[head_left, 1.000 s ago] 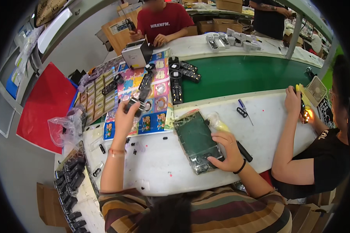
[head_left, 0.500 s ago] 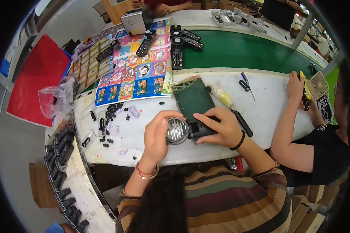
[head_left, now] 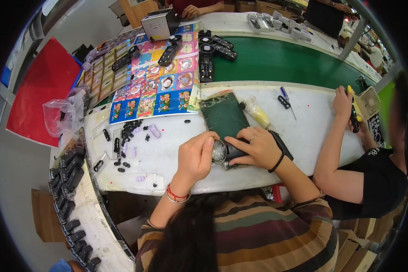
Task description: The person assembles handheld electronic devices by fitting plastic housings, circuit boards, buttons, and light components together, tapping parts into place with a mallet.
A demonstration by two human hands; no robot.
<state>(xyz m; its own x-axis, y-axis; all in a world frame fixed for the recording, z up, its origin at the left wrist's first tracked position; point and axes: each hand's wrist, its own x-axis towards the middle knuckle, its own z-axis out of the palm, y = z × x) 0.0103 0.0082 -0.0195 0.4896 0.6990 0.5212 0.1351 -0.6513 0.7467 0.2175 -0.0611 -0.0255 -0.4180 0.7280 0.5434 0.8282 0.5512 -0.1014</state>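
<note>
Between my two hands is a black device with a round, ribbed head (head_left: 219, 151), which looks like a small handheld fan. My left hand (head_left: 194, 158) closes around the side of the round head. My right hand (head_left: 257, 152) grips the black body, thumb and fingers on either side of it, partly covering it. Beneath the device lies a dark green mat (head_left: 224, 112) on the white tabletop. Beyond my right hand rests a bottle (head_left: 258, 114) with yellowish contents. A long black piece (head_left: 283, 146) lies beside my right wrist, partly hidden.
Small black parts (head_left: 121, 159) and lilac pieces (head_left: 154, 131) are scattered left. Printed sheets (head_left: 154, 86) lie at far left, with a white box (head_left: 159, 26) on them. Black devices (head_left: 207, 63) stand by the green belt (head_left: 276, 59). A screwdriver (head_left: 285, 95) lies right, near a co-worker's arm (head_left: 329, 140).
My hands have moved slightly, and the round head has turned and shifted right, with more of it hidden by my left hand. The right hand's fingers now lie further over the body.
</note>
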